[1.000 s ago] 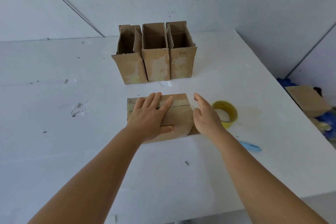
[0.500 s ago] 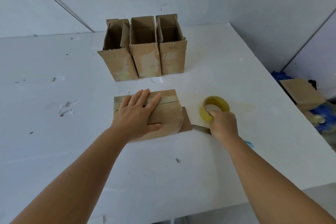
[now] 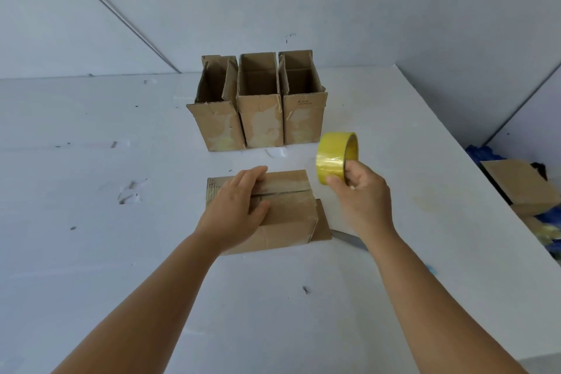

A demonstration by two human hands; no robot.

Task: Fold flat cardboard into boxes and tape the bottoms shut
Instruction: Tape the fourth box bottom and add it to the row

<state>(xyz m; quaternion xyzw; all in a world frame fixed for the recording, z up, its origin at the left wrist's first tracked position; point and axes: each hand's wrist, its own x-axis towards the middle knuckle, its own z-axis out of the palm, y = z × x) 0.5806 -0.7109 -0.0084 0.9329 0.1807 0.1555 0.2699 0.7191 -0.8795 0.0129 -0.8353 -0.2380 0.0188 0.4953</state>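
A brown cardboard box (image 3: 288,215) stands bottom-up on the white table (image 3: 121,267), its flaps folded shut with a seam across the top. My left hand (image 3: 236,206) presses flat on those flaps. To its right, my right hand (image 3: 361,191) holds a yellow tape roll (image 3: 335,156) in the air, above and beside the box's right edge. Three finished boxes (image 3: 258,106) stand open-topped in a row behind.
A grey blade-like tool (image 3: 349,240) lies on the table under my right wrist, partly hidden. Off the table's right edge sit flat cardboard (image 3: 519,188) and blue material (image 3: 482,155). Walls close in behind and to the right.
My right hand grasped the tape roll on the table and lifted it up beside the box. My left hand stayed pressed on the flaps.
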